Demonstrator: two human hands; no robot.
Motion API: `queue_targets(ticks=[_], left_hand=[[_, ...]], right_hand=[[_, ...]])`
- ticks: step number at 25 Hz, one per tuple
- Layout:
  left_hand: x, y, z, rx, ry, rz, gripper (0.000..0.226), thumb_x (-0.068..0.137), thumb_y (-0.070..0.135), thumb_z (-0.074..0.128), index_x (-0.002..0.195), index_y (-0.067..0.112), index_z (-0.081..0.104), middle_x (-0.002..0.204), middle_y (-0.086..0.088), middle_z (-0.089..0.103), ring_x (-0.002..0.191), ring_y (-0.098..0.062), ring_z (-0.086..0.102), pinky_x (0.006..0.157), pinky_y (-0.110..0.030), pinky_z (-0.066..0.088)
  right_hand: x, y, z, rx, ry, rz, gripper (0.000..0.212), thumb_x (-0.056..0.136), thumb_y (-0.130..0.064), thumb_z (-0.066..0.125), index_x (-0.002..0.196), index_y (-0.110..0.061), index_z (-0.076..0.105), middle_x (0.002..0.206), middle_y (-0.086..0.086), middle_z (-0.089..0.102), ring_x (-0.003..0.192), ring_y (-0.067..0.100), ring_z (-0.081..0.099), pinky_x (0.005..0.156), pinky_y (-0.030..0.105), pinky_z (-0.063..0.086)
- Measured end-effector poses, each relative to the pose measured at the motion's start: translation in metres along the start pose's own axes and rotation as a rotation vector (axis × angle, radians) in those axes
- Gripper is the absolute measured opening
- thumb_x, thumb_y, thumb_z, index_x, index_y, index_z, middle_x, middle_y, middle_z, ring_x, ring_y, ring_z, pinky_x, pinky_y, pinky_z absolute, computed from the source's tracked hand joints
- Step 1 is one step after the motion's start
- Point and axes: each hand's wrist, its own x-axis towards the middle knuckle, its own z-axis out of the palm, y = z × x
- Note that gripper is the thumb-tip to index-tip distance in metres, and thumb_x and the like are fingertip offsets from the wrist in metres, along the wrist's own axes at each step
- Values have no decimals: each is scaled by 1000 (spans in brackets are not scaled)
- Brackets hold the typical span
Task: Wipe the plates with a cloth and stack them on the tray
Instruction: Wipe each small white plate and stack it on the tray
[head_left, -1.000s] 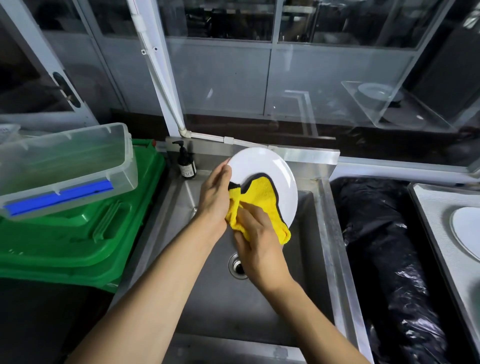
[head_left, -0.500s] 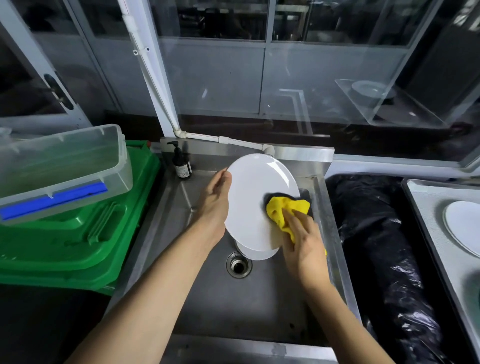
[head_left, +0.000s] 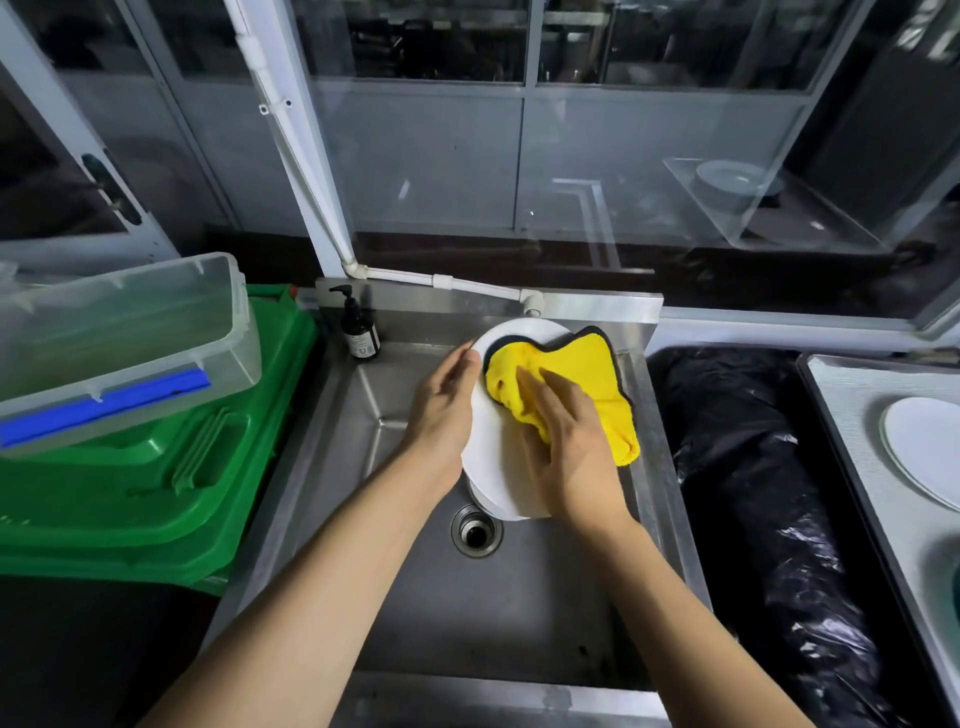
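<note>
My left hand (head_left: 444, 410) holds a white plate (head_left: 488, 441) by its left rim, tilted over the steel sink (head_left: 363, 467). My right hand (head_left: 569, 441) presses a yellow cloth with a dark edge (head_left: 587, 379) flat against the plate's face; the cloth hangs past the plate's right rim. The edge of a second white plate (head_left: 485, 503) peeks out under the held one, in the sink. At the far right another white plate (head_left: 922, 447) lies on a grey tray (head_left: 852, 395).
A drain (head_left: 476, 532) sits in the sink floor below the plates. A dark pump bottle (head_left: 358, 327) stands at the sink's back left corner. A clear plastic bin (head_left: 119, 332) rests on a green crate (head_left: 156, 467) on the left. A black plastic bag (head_left: 748, 478) lies between sink and tray.
My right hand has moved the cloth from the plate's right rim up across its upper face, spreading it out. My left hand keeps its hold on the plate's left rim.
</note>
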Motion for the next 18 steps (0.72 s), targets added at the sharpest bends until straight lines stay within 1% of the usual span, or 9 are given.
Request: queue_targets(ticks=[2,4,5,8,10,12,14,16,18], left_hand=[[4,3,-1,5,52,7,14,101,25,56,108,29,68,102,12,69,105,-11,62,99,-30,49],[10,8,-4,67,118,3,25,101,29,56,124,22,65,111,7,64,106,-11,58,93,-27,47],[13,8,-5,80,141,-1,29,101,31,56,128,22,63,115,6,62,107,-11,56,91,-26,46],[13,7,-3,70,163,-6,31,102,28,55,130,18,62,114,6,60,106,-11,56,93,-28,47],[12,9,-1,60,178,-26,27,101,27,55,125,19,64,116,4,63,106,-14,58,95,-30,49],[14,16,0,2,156,-118,10,99,29,59,105,25,66,118,-2,67,104,-21,63,92,-39,54],[14,28,0,-48,64,-262,12,96,37,61,94,26,65,105,-10,71,91,-30,69,76,-46,60],[12,33,-3,-64,-26,-332,17,96,42,60,99,27,66,93,-14,73,84,-33,72,70,-50,61],[15,25,-8,51,-45,-222,18,98,37,58,108,26,67,98,-12,75,91,-34,73,76,-50,61]], right_hand=[[-17,-11,3,-26,-33,-100,55,96,-37,63,147,-19,51,143,10,51,128,27,50,108,41,42],[-35,-17,4,-97,-66,-192,69,92,-59,63,147,-17,51,143,10,52,128,28,50,107,39,42],[-41,-17,6,-147,-79,-223,74,91,-63,62,147,-18,51,143,11,52,128,29,50,106,40,42],[-42,-12,11,-266,-31,-235,60,93,-39,64,148,-20,49,138,12,56,116,34,56,96,48,49],[-38,-10,9,-296,10,-249,53,95,-32,57,146,-23,47,132,13,59,107,35,59,89,48,51],[-37,-11,2,-211,24,-234,49,97,-33,54,145,-25,50,130,8,61,107,31,60,88,43,52],[-35,-16,-6,-34,41,-103,42,95,-27,61,137,-29,59,125,-3,61,107,21,62,83,41,55],[-34,-19,-12,190,95,36,25,93,-19,70,116,-27,66,108,-8,62,92,14,64,74,44,55],[-28,-26,-22,473,123,155,13,93,-19,72,105,-24,68,96,-2,67,84,19,66,71,46,57]])
